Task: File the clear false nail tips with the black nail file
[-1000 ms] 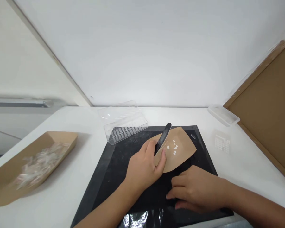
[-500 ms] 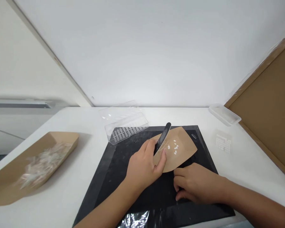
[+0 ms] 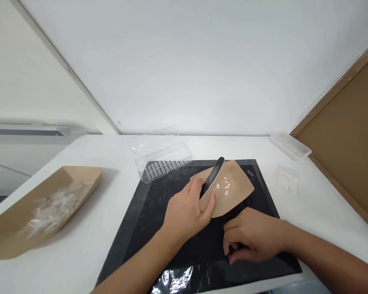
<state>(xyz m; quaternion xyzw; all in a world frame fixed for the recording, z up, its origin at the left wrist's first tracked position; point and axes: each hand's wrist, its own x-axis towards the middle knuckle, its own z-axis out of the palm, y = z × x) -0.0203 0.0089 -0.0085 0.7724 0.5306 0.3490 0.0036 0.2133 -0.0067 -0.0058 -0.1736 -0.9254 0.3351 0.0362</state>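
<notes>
the left hand [image 3: 187,214] is closed, its fingers wrapped around the black handle of a spatula [image 3: 213,176] and its thumb side against the edge of a kraft paper sheet [image 3: 236,192], which it tilts slightly up off the mat. small white flakes [image 3: 226,187] lie in a loose cluster on the paper, just beside the blade. the right hand [image 3: 254,236] is curled and half closed, its fingertips [image 3: 228,247] down at the black mat [image 3: 147,228], well apart from the paper; whether they pinch anything is hidden. crumpled clear plastic film [image 3: 171,279] sits at the mat's near edge. beyond the mat, on the white table [image 3: 116,163], a clear case [image 3: 162,161] holds rows of nail tips. a kraft tray [image 3: 24,208] of clear plastic scraps [image 3: 57,210] is on the left. a small plastic tray [image 3: 290,145] and a pale grid of tiny pieces [image 3: 287,179] are on the right, near a cardboard sheet [image 3: 340,130]. no writing can be read.
</notes>
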